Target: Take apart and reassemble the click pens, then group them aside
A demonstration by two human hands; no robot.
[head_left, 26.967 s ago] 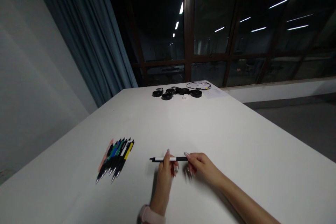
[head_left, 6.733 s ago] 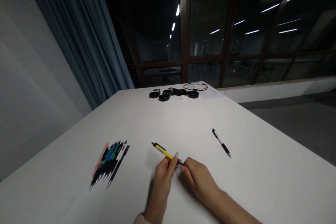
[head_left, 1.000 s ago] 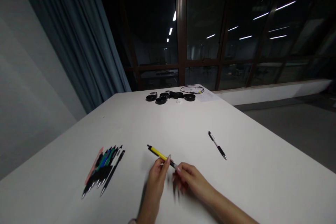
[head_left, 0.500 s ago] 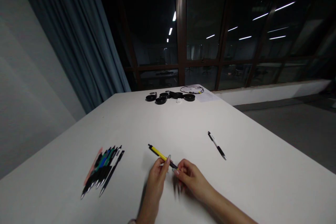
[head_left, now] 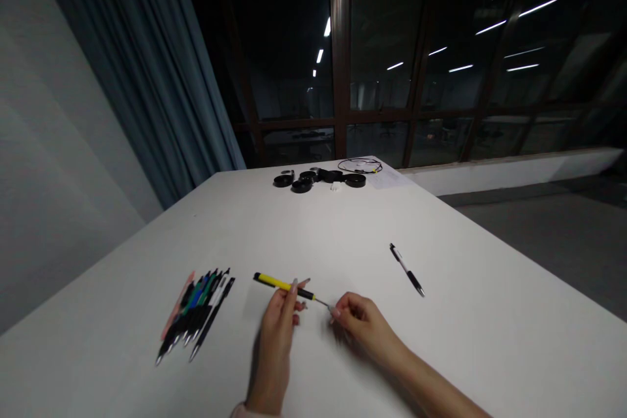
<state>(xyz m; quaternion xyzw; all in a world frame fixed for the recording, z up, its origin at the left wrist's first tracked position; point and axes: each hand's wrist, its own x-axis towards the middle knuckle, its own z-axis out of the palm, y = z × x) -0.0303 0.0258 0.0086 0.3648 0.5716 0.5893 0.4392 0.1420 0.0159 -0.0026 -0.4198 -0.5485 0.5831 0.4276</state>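
Note:
Between thumb and fingers, my left hand [head_left: 281, 320] holds a yellow and black pen [head_left: 278, 283] above the table. A thin refill sticks out of the pen's right end. At its far end, the pinched fingers of my right hand [head_left: 360, 320] hold a small silvery piece [head_left: 333, 310], perhaps the pen's tip, partly hidden by the fingers. To the left lies a row of several pens [head_left: 196, 310], black, green, blue, white and pink. A white and black pen [head_left: 406, 269] lies alone on the right.
Farther back on the white table [head_left: 255, 228] are several black round items [head_left: 302, 185], a looped black cable [head_left: 360, 166] and papers [head_left: 389, 179]. A blue curtain [head_left: 161, 78] hangs at the left. Dark windows stand behind, and the table's right edge slopes toward the floor side.
The yellow pen has moved left with my left hand and turned nearer to level. My right hand has drawn apart from it, and the thin refill now shows between them.

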